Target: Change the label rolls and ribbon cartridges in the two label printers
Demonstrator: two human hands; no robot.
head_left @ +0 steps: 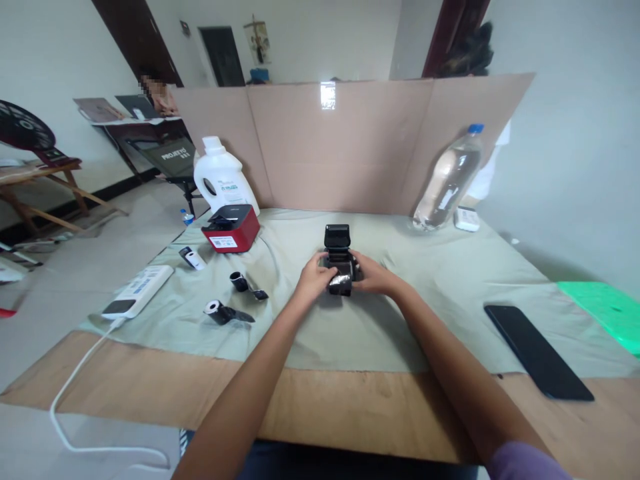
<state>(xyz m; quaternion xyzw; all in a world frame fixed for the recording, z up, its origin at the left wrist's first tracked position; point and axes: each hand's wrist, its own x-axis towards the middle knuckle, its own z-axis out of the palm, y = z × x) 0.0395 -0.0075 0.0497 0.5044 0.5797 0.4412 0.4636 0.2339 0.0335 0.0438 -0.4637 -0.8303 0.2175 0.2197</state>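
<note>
Printer point(338, 257) w/ lid up, held by left hand point(313, 277) & right hand point(373, 275).

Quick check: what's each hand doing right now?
Left hand: closed on the black printer, left side.
Right hand: closed on the printer, right side.

A home room: tiled floor, cloth-covered table point(450, 293), cardboard screen point(350, 147), detergent jug point(223, 177), fan point(23, 127).

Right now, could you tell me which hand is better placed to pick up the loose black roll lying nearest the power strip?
Probably the left hand: the loose black roll lies on the cloth to that side, while the right hand sits on the far side of the small black printer that both hands grip.
</note>
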